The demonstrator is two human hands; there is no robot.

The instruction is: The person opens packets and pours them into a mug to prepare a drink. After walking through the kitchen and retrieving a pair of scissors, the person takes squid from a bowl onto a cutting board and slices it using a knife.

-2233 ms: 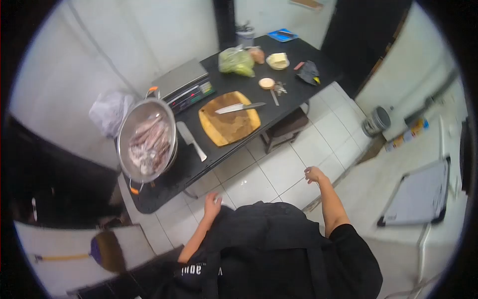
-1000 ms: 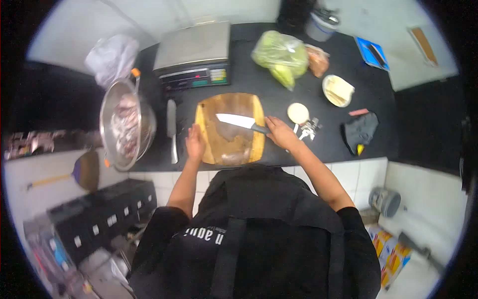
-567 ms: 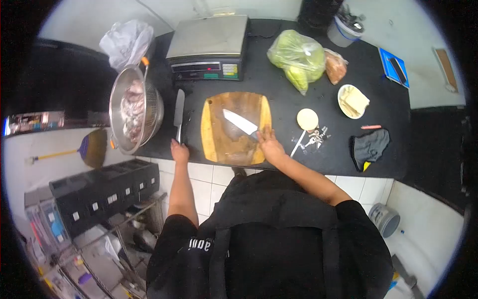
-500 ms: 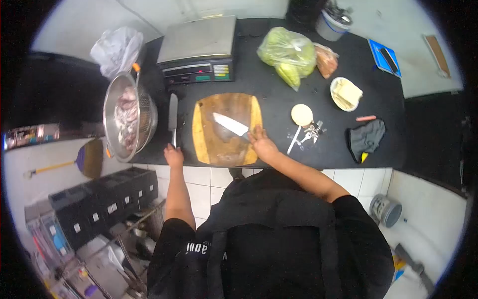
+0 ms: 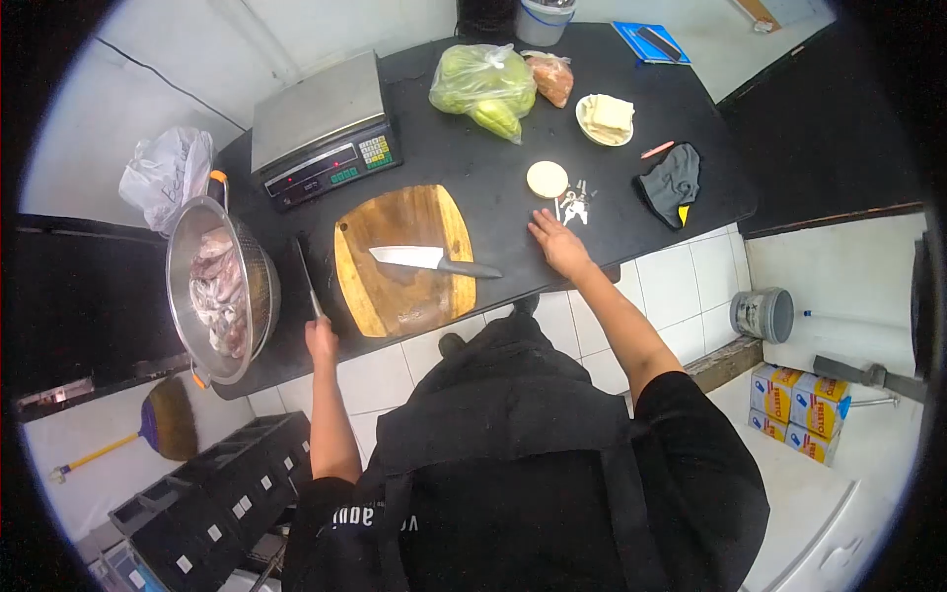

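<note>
Held knife: The held knife (image 5: 303, 262) is pointing away from the body, between the colander (image 5: 259, 286) and the cutting board (image 5: 409, 209); its blade is showing only a narrow side, so a loose or turning grip could be swinging it into either.
Board knife: The second knife (image 5: 406, 258) is lying across the board, its dark handle sticking out past the right side; a sleeve or forearm catching that handle could be spinning it or tipping it off the worktop (image 5: 426, 161).
Colander: It is sitting at the worktop's left end, holding pale pinkish meat (image 5: 219, 291); a knock from the left arm could be shifting it.
Left hand: The left hand (image 5: 321, 339) is reaching forward at the front edge, forearm nearly straight, fingers closing round the knife handle.
Right hand: The right hand (image 5: 561, 249) is reaching out to the right, palm down, fingers slightly spread, gripping nothing, just beside the keys (image 5: 576, 211); a careless sweep could be scattering them.
</note>
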